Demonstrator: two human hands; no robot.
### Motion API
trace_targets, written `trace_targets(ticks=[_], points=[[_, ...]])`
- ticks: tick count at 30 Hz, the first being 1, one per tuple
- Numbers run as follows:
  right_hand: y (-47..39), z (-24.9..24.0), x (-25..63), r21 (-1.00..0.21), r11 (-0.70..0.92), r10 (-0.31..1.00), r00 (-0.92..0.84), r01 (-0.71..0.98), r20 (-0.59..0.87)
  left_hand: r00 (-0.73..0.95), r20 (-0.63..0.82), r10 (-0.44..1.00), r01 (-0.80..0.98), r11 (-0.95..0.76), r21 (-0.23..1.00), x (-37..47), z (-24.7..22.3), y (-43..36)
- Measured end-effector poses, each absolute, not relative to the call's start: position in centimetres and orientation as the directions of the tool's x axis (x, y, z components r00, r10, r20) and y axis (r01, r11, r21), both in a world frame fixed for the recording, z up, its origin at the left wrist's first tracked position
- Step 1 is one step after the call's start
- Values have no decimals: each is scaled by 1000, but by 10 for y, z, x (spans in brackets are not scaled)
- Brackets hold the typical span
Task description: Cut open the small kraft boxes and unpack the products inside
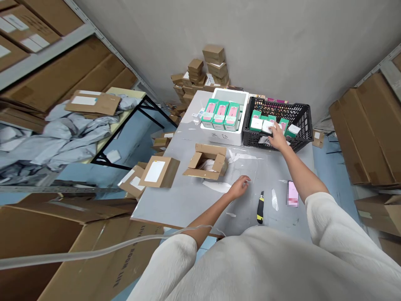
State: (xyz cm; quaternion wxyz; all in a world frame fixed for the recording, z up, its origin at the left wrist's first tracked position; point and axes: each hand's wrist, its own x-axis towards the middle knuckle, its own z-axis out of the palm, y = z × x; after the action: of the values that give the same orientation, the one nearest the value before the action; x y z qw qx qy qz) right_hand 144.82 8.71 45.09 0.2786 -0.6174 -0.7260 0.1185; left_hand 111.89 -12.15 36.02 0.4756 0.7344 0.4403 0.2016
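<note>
In the head view my right hand (277,137) is at the front of the black plastic crate (300,121), its fingers closed at the edge of a small white box (267,126). Several green boxes with pink fronts stand in this crate, some topped by white pieces. My left hand (239,187) hovers low over the grey table (188,205), fingers loosely curled and apart, with nothing in them. Left of it sits an opened cardboard box (206,163) with pale material inside. A black and yellow utility knife (260,207) lies near my body.
Beside the crate, a white bin (228,137) holds three green and pink boxes (222,113). A closed, labelled carton (159,172) sits at the table's left edge. A phone (293,194) and plastic scraps (275,200) lie on the right. Stacked cartons (214,62) stand behind.
</note>
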Motion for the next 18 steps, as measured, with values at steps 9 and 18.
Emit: trace_targets(ticks=[9,18], points=[[24,414,1382,-594,318,945,-198,739,260,380,-47,924,490,-158,858,1084,382,-120],[-46,372,1269,-824,240,928,-369,513,41,-90,90,992,621,-15,784,996,407,-132]])
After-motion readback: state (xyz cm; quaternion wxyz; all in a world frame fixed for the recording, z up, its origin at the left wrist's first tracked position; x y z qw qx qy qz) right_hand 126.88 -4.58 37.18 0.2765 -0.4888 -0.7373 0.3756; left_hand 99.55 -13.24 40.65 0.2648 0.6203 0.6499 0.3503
